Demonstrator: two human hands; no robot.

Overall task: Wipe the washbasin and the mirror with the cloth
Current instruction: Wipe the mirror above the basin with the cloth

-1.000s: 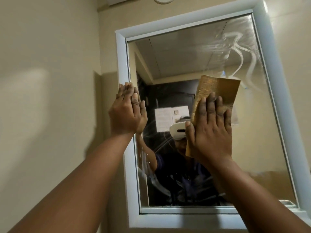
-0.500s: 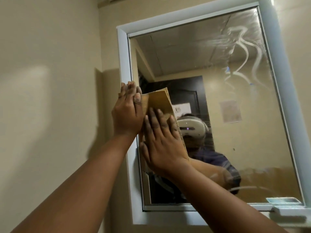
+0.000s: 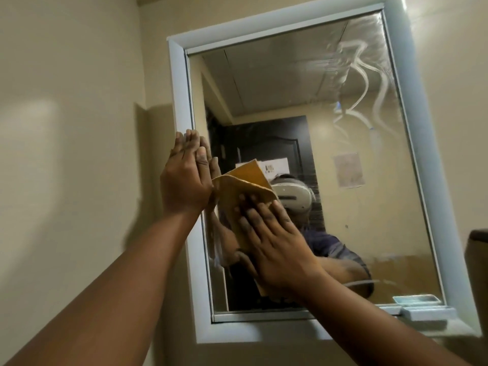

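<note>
At the far left stands a plain cream wall (image 3: 66,128), lit by a soft pale patch. Next comes the left hand (image 3: 184,180), raised with its fingers straight and together, flat against the white left side of the frame (image 3: 182,107) of the mirror (image 3: 290,101); its grip holds nothing. Just right of it, touching the heel of that hand, is the yellow-brown cloth (image 3: 237,191), spread on the lower left of the glass with its upper edge folded over (a second corner sticks up behind the fold). The right hand (image 3: 274,247) lies on the cloth with fingers spread and nearly straight, pressing it flat against the mirror rather than curling round it, so this grip is open too. The glass behind reflects a dark door, a person's arms and a white headset. Further right, the upper right of the mirror carries wavy whitish smears (image 3: 369,83), well apart from the cloth. At the lower right, on the ledge of the frame, sits a small pale tray-like dish (image 3: 427,311), its reflection showing just above it; what lies in it cannot be told. At the right edge a dark object (image 3: 479,257) is cut off and unclear. The washbasin is not in view.
</note>
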